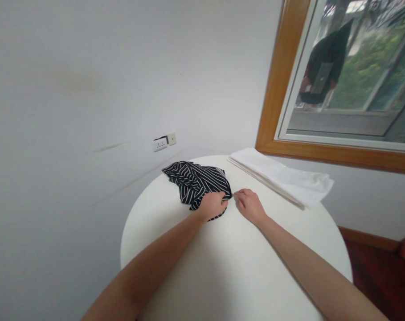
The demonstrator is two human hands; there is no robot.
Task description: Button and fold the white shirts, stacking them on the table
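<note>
A crumpled black garment with thin white stripes [202, 178] lies bunched on the white round table [255, 263]; I cannot tell what kind of garment it is. My left hand [213, 206] is closed on its near right edge, and a strip of the fabric shows below the fingers. Just right of the garment, my right hand [250, 206] has its fingers pinched together close to the tabletop. Something small and thin shows at those fingertips, beside the garment's edge, too small to name.
Folded white cloth [282, 174] lies along the table's back right, over a flat beige edge. The wall with a power socket [160, 144] stands behind and to the left. A wood-framed window [276, 84] is at the upper right.
</note>
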